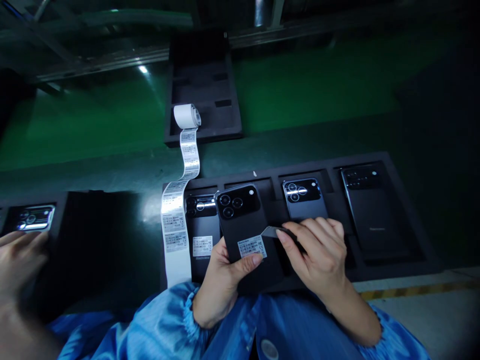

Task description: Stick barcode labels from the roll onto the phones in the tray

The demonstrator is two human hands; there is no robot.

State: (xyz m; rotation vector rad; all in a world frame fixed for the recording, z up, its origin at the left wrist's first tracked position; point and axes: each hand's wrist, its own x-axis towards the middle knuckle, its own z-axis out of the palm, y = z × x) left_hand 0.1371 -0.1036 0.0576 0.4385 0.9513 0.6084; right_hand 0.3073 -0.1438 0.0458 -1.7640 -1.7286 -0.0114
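Observation:
My left hand [225, 277] is closed round the lower left side of a dark smartphone [245, 225], its back with three camera rings facing up. The thumb rests by the lower edge of a printed white label [247, 245] on the phone's back. Pinched in my right hand [318, 250] is a thin, flat, pointed blade [272, 231]; its tip meets the label's upper right corner. Beneath the held phone is a black tray [403, 225] with phones in its wells. One phone [204, 225] there bears a label; the phone [304, 197] behind my right hand is partly hidden.
A strip of printed labels [175, 220] runs along the tray's left side up to a label roll [185, 116]. The roll sits on another black tray [204, 90] at the back. At far left, a co-worker's hand [18, 260] touches a phone [32, 218]. Another phone [369, 210] lies at right.

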